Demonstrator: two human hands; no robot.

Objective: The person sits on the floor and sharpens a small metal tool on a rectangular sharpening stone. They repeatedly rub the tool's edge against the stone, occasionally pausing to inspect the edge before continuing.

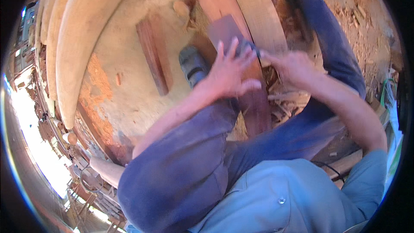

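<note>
My left hand [233, 71] is open, its fingers spread over a long reddish-brown board [256, 112] that runs between my legs. Just beyond the fingertips lies a flat, broad, purple-brown piece [224, 30] with a dark part at its near end. My right hand [293, 69] is blurred and curled beside that dark part, right of the left hand. What its fingers close on is too smeared to name. Past the flat piece are a paler reddish board [217, 0] and a wide tan plank [258, 8].
A dark red-brown wood strip [151, 56] lies on the floor left of my sandalled foot [194, 64]. Large curved pale timbers [88, 30] stand along the left, near orange sawdust [97, 95]. Wood chips [355, 21] litter the right side, past my bent right leg [332, 39].
</note>
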